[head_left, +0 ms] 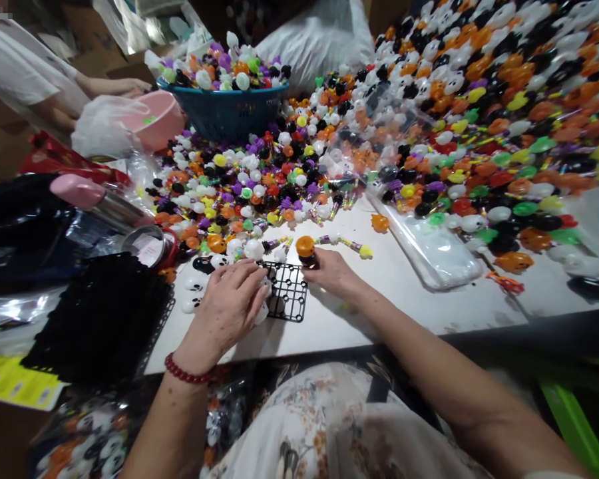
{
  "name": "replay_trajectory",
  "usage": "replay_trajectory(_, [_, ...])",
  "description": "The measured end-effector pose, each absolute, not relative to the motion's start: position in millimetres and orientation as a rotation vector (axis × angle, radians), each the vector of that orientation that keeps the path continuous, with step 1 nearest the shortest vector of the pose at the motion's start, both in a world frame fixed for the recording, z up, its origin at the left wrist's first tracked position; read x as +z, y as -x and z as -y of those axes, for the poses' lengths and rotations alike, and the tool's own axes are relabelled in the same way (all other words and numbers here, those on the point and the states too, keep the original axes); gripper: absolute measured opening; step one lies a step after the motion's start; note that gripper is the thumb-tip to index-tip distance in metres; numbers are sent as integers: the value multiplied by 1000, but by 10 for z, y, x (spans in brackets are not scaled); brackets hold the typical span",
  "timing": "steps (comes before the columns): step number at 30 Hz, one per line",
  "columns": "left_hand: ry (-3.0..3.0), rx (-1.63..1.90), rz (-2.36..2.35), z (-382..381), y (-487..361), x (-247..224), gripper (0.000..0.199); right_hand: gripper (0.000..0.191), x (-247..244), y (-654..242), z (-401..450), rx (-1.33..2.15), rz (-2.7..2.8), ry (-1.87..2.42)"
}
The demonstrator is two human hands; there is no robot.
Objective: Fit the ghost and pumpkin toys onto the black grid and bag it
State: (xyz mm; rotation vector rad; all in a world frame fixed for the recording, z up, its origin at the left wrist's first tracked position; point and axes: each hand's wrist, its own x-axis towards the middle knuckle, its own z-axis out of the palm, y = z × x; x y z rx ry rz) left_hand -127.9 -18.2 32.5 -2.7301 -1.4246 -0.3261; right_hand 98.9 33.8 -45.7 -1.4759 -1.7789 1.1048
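Note:
My left hand [232, 303], with a red bead bracelet [190, 374] at its wrist, lies with fingers stretched out over small white toy pieces [262, 309]. It covers the left part of a black plastic grid [288, 293] on the white table. My right hand [332, 269] is closed at the grid's upper right corner, pinching a small orange and dark toy piece [305, 247]. Left of my left hand are white pieces with black eyes [194, 293]. Thin striped sticks with coloured tips [347, 245] lie just beyond my right hand.
Piles of colourful toy pieces [479, 100] spread across the back and right. A full blue basin [224, 110] and a pink basin [157, 120] stand behind, near another person's arm [112, 86]. A stack of black grids [100, 319] sits left; clear plastic bags [429, 256] lie right.

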Motion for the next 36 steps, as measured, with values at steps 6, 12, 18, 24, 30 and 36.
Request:
replay_trajectory(6, [2712, -348, 1411, 174, 1278, 313, 27, 19, -570, -460, -315, 1339, 1611, 1192])
replay_trajectory(12, [2719, -337, 1415, 188, 1276, 328, 26, 17, -586, -381, -402, 1257, 1824, 1234])
replay_trajectory(18, [2724, -357, 1433, 184, 1286, 319, 26, 21, -612, -452, -484, 1146, 2083, 1218])
replay_trajectory(24, [2714, -478, 1465, 167, 1305, 300, 39, 18, -482, -451, -502, 1030, 2273, 1197])
replay_trajectory(30, [2691, -284, 1381, 153, 1274, 344, 42, 24, -489, -406, -507, 923, 2450, 1110])
replay_trajectory(36, [2691, -361, 1316, 93, 1303, 273, 39, 23, -554, -377, -467, 824, 2489, 1140])
